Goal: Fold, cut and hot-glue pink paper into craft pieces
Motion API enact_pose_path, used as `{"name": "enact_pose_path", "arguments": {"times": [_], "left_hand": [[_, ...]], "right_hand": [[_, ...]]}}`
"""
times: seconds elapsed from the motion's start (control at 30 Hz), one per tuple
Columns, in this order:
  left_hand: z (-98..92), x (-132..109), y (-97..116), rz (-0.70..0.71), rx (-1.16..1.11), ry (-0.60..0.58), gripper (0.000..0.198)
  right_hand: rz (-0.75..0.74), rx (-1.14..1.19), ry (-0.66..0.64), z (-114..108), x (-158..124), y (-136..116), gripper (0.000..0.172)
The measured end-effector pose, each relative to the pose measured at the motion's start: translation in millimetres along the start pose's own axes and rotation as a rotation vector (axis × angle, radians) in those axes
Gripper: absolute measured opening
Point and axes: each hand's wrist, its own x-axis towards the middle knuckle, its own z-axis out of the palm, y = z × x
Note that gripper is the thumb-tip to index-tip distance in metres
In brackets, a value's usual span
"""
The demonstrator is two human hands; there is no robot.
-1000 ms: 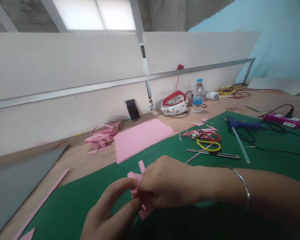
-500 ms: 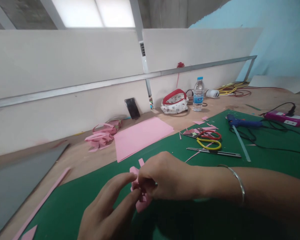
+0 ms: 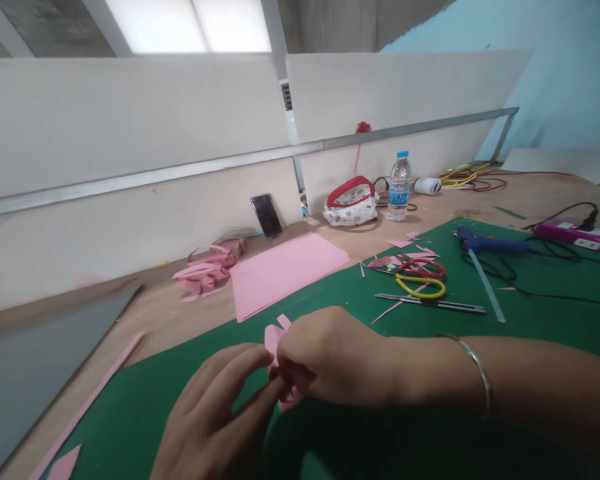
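Between my two hands is a folded pink paper piece (image 3: pixel 272 339), mostly covered by fingers, with a short strip poking out at its top. My left hand (image 3: pixel 215 407) pinches its left edge between thumb and fingertips. My right hand (image 3: pixel 335 357), knuckles up and fingers curled, grips it from the right; its fingertips are hidden. Both hands are over the green cutting mat (image 3: pixel 180 380). Just beyond them lies a stack of pink paper sheets (image 3: pixel 290 270). To its left sits a heap of pink paper strips (image 3: pixel 205 273).
Right of my hands lie scissors (image 3: pixel 420 287) with red and yellow handles, a utility knife (image 3: pixel 430 304) and pink scraps. A blue glue gun (image 3: pixel 495 245) with its cord lies farther right. At the back stand a water bottle (image 3: pixel 399 190), a pouch (image 3: pixel 350 210) and a phone (image 3: pixel 267 215).
Both hands stay on the pink paper piece, which has turned slightly, with less of its lower end showing. The whole view has shifted a little.
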Motion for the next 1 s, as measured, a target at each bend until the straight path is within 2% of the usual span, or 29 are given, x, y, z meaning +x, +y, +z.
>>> {"name": "enact_pose_path", "arguments": {"times": [0.1, 0.23, 0.33, 0.4, 0.47, 0.53, 0.7, 0.87, 1.0], "left_hand": [[3.4, -4.6, -1.0, 0.018, -0.04, -0.008, 0.021], [4.6, -10.8, -5.7, -0.108, -0.016, -0.04, 0.019], [0.9, -11.1, -8.6, -0.184, 0.016, 0.005, 0.014], [-0.7, -9.8, -8.2, -0.216, 0.011, 0.047, 0.012], [-0.3, -8.6, -5.9, -0.234, -0.003, 0.057, 0.012], [1.6, -8.4, -3.1, -0.236, 0.001, 0.056, 0.012], [6.3, -11.5, 1.2, -0.247, 0.002, 0.074, 0.014], [8.2, -12.2, 1.9, -0.267, -0.026, 0.061, 0.012], [9.4, -12.5, 2.6, -0.278, -0.074, 0.059, 0.01]], "right_hand": [[-0.025, -0.002, 0.038, 3.1, -0.1, 3.7, 0.015], [-0.064, -0.003, 0.146, 5.8, -3.7, 9.3, 0.019], [-0.029, 0.045, 0.263, 6.9, -9.6, 9.2, 0.024], [0.009, 0.168, 0.31, 10.4, -13.7, 6.6, 0.019], [0.027, 0.321, 0.322, 17.3, -16.4, 3.1, 0.013], [0.04, 0.421, 0.325, 26.5, -17.3, -0.1, 0.015], [0.139, 0.443, 0.37, 42.6, -14.6, -3.9, 0.009], [0.152, 0.466, 0.399, 37.9, -11.2, -3.2, 0.005], [0.172, 0.503, 0.367, 34.5, -10.5, -3.7, 0.003]]}}
